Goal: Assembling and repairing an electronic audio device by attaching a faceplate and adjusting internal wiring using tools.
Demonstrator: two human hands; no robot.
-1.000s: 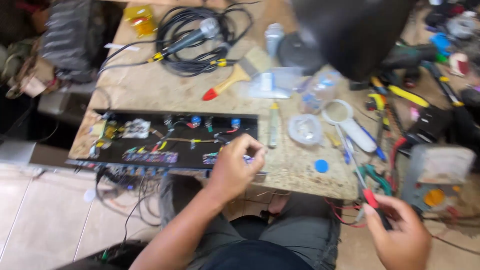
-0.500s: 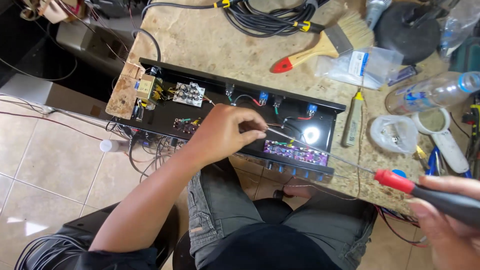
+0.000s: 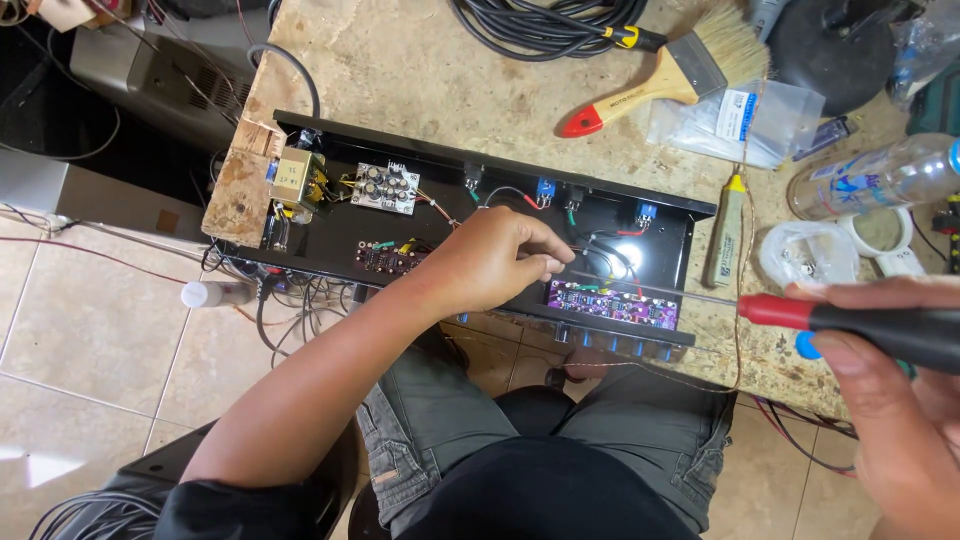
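the left hand [image 3: 490, 265] reaches into the open black metal electronics chassis [image 3: 480, 235] lying along the near edge of the speckled stone tabletop [image 3: 430, 70], its fingers [image 3: 545, 262] curled together over the wires beside the purple circuit board [image 3: 612, 302]; whether they pinch anything cannot be told. the right hand [image 3: 900, 400] is closed around the red and black screwdriver [image 3: 850, 320], whose thin shaft points left across the chassis toward the left hand. a wooden paintbrush with a red handle tip [image 3: 660, 80] lies farther back.

Head-worn view, steeply down, close
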